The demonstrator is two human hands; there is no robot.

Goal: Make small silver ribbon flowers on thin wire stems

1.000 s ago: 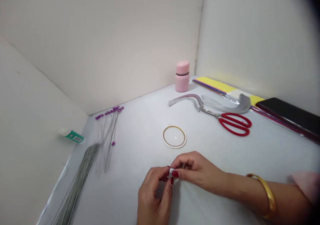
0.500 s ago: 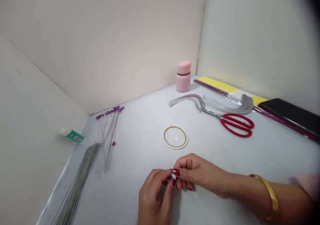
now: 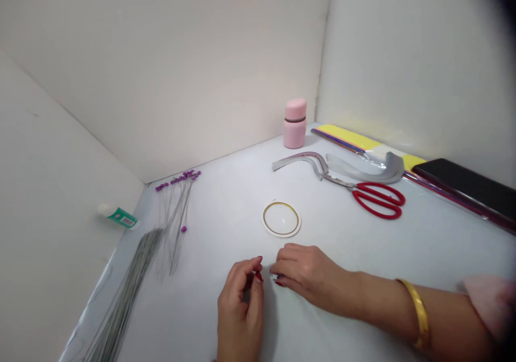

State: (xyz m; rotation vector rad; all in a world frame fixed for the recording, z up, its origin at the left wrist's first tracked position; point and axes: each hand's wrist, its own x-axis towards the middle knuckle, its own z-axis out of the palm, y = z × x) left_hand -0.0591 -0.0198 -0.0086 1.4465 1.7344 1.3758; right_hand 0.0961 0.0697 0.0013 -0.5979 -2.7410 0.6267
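Low in the middle of the view, my left hand is closed, thumb and forefinger pressed together; whether anything lies between the tips cannot be made out. My right hand, with a gold bangle on its wrist, pinches a small whitish scrap that pokes out between thumb and fingers. A narrow gap separates the two hands. Just beyond them a roll of white tape lies flat on the table. Dark red polish covers the nails.
Red-handled scissors lie to the right, beside curved grey strips. A pink bottle stands at the back. At left are grey wires, purple-tipped stems and a green-and-white tube. A black flat object rests on coloured sheets.
My hands have come apart after meeting at the fingertips. The whitish scrap stays in my right hand, which has turned palm-down; my left has moved slightly left.
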